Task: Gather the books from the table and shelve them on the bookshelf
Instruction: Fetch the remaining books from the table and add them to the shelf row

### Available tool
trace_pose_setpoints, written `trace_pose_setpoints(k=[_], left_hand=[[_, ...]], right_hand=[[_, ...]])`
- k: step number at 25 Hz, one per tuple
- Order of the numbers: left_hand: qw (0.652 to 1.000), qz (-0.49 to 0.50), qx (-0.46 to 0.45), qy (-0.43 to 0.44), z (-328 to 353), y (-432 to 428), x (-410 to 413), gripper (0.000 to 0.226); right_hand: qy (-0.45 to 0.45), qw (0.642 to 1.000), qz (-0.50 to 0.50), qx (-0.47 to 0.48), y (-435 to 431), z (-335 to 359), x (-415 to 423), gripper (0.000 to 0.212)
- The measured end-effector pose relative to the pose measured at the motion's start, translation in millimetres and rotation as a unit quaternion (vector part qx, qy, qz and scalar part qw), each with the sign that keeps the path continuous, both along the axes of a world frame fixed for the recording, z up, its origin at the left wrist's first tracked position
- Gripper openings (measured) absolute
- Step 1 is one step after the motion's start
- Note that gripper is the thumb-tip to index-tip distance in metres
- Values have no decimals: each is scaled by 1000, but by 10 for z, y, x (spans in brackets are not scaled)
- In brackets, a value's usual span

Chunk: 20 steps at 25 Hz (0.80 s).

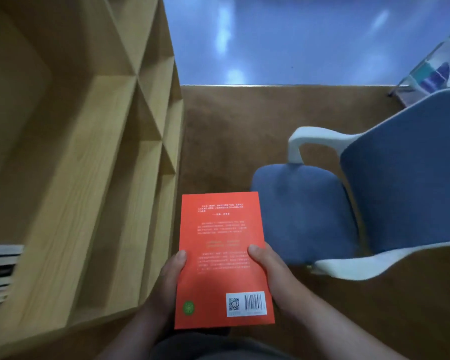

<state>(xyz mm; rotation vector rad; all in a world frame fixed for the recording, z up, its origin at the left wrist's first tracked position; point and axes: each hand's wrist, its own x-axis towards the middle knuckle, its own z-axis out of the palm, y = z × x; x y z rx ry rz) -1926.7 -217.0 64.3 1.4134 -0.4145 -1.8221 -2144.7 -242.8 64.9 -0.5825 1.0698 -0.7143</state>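
Book (222,258), red, back cover up, is held low before the person, just beside the front edge of the bookshelf (89,152). I see the left hand (166,279) gripping its left edge and the right hand (268,268) gripping its right edge, thumbs on the cover; the fingers go under it, out of my sight. Some books (0,271) lie stacked in the shelf at far left. A blue chair (374,190) stands at the right on brown carpet (231,131).
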Motion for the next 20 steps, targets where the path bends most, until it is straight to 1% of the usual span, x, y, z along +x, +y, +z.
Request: trace_pose_setpoints(k=[2,4,6,9,10,13,15,16,18,20], left_hand=[[999,35,-14,-6,14,-273,186,62],[998,68,-13,-7,51,-480,314,58],[994,103,-12,-18,106,-661,467,52],[987,159,-15,-22,188,-836,673,54],[983,182,-18,-20,186,-880,726,51],[967,250,-36,-24,251,-1030,812,46],[952,300,-56,-25,262,-1192,866,46],[942,329,-66,-25,256,-1276,873,47],[907,411,-87,-40,266,-1516,901,41],[870,479,-98,-60,314,-1776,900,28]], right_hand=[[3,1000,29,6,-421,66,220,46],[7,998,51,20,-747,110,383,50],[16,996,85,11,-1081,141,580,55],[20,989,146,-3,-1526,190,864,70],[17,985,171,-2,-1658,220,948,70],[10,973,230,-4,-2036,278,1171,52],[14,959,282,-20,-2367,315,1381,51],[15,949,313,-31,-2538,328,1486,54],[14,930,364,-45,-2930,398,1736,62],[4,908,415,-50,-3331,395,1972,65]])
